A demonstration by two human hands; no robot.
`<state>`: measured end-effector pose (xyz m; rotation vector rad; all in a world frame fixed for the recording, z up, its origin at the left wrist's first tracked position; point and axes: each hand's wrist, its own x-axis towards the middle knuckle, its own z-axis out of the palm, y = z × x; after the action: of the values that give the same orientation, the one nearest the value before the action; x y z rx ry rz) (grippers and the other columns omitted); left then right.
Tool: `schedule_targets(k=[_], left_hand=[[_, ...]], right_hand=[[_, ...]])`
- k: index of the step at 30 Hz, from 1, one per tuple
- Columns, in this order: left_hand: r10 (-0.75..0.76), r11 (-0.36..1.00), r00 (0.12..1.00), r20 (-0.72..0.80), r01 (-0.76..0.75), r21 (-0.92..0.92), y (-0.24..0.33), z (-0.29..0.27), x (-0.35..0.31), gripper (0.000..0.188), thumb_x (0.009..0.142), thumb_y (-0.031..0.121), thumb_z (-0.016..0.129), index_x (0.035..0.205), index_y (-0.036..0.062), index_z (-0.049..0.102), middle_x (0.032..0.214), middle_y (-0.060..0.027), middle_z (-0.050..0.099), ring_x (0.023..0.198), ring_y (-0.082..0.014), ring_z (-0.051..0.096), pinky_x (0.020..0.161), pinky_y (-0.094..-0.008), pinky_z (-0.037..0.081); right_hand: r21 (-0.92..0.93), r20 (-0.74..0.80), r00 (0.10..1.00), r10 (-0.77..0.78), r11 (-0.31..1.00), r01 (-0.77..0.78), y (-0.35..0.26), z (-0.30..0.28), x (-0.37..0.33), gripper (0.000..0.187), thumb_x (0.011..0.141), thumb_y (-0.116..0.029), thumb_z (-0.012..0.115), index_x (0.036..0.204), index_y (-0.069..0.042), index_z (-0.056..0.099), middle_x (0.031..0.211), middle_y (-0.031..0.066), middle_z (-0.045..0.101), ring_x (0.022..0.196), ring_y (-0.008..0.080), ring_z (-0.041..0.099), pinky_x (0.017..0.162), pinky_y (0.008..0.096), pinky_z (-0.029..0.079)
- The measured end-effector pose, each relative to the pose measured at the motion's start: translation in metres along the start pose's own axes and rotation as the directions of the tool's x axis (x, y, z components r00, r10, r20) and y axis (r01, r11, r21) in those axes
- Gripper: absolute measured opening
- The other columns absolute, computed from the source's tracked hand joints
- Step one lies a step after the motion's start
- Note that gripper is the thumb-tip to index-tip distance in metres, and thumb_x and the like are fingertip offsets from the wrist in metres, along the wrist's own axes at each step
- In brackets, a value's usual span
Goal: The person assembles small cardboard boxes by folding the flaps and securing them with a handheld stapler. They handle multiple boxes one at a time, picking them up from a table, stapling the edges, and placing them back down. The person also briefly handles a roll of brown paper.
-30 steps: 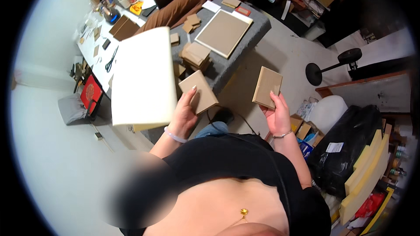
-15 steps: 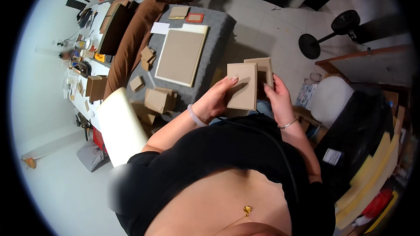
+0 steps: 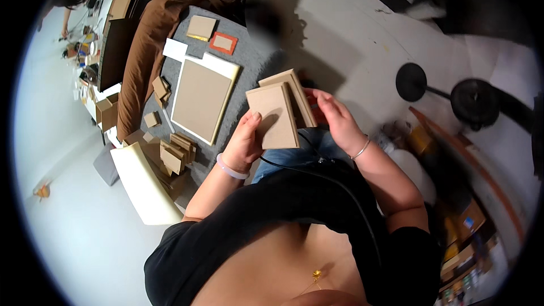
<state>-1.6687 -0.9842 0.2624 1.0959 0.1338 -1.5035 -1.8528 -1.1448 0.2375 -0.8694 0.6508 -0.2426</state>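
Note:
My left hand (image 3: pixel 245 143) holds a small tan board (image 3: pixel 273 115) by its lower left edge, flat face toward me. My right hand (image 3: pixel 338 120) grips a second tan board (image 3: pixel 298 94) just behind it, tilted on edge and touching the first. Both boards hover above my lap. A large tan board on a white sheet (image 3: pixel 202 98) lies on the grey mat (image 3: pixel 262 52) to the left of my hands.
Several small tan boards (image 3: pixel 173 153) are piled at the mat's near left, next to a big white panel (image 3: pixel 145 183). A brown-clad leg of another person (image 3: pixel 154 39) runs along the mat. A red-framed piece (image 3: pixel 223 42) lies farther off. A black stool base (image 3: pixel 411 81) stands right.
My hands came together, bringing the two small boards against each other in front of me. The view swung right, so the mat and white panel now sit further left.

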Motion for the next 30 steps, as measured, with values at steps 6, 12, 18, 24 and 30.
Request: schedule_targets(k=[6, 12, 18, 24, 30], left_hand=[[0.159, 0.975, 0.975, -0.158, -0.180, -0.128, 0.065, -0.045, 0.081, 0.069, 0.086, 0.041, 0.077, 0.139, 0.0067, 0.049, 0.132, -0.0086, 0.061, 0.122, -0.0257, 0.060, 0.103, -0.0435, 0.050], [0.142, 0.931, 0.887, -0.439, -0.271, -0.247, 0.086, -0.065, 0.145, 0.082, 0.081, 0.046, 0.081, 0.143, 0.0071, 0.046, 0.135, -0.0080, 0.058, 0.125, -0.0256, 0.057, 0.104, -0.0430, 0.048], [0.141, 0.873, 0.794, -0.592, -0.381, -0.303, 0.070, -0.064, 0.193, 0.096, 0.077, 0.062, 0.078, 0.143, 0.0023, 0.043, 0.133, -0.0130, 0.058, 0.118, -0.0289, 0.061, 0.098, -0.0449, 0.053], [0.088, 0.780, 0.700, -0.709, -0.491, -0.388, 0.029, -0.068, 0.206, 0.092, 0.078, 0.064, 0.074, 0.141, 0.0047, 0.044, 0.124, -0.0162, 0.064, 0.104, -0.0358, 0.068, 0.090, -0.0539, 0.058], [-0.019, 0.679, 0.546, -0.838, -0.608, -0.412, 0.002, -0.057, 0.207, 0.095, 0.076, 0.065, 0.076, 0.141, 0.0037, 0.044, 0.124, -0.0154, 0.064, 0.105, -0.0316, 0.068, 0.090, -0.0477, 0.058]], right_hand=[[-0.108, -0.223, 0.963, 0.153, 0.978, -0.180, 0.022, -0.105, 0.213, 0.039, 0.108, -0.035, 0.044, 0.129, -0.006, 0.061, 0.107, 0.0074, 0.066, 0.094, 0.0156, 0.066, 0.081, 0.0283, 0.053], [-0.714, -0.310, 0.934, 0.177, 0.605, -0.351, 0.132, -0.175, 0.450, 0.024, 0.097, -0.028, 0.060, 0.111, -0.011, 0.069, 0.097, 0.0052, 0.074, 0.091, 0.0213, 0.070, 0.084, 0.0339, 0.053], [-0.959, 0.030, 0.996, 0.087, 0.284, 0.004, 0.217, -0.142, 0.629, 0.029, 0.093, -0.023, 0.063, 0.119, -0.010, 0.065, 0.127, 0.0097, 0.063, 0.114, 0.0319, 0.060, 0.098, 0.0394, 0.049], [-0.923, 0.185, 0.973, 0.138, -0.316, 0.220, 0.280, -0.106, 0.735, 0.078, 0.083, -0.046, 0.075, 0.143, -0.007, 0.046, 0.144, 0.0123, 0.048, 0.140, 0.0314, 0.039, 0.116, 0.0483, 0.031], [-0.857, 0.056, 0.909, 0.413, -0.447, 0.255, 0.284, -0.085, 0.778, 0.091, 0.073, -0.063, 0.077, 0.139, -0.004, 0.054, 0.142, 0.0168, 0.052, 0.134, 0.0323, 0.044, 0.111, 0.0427, 0.034]])
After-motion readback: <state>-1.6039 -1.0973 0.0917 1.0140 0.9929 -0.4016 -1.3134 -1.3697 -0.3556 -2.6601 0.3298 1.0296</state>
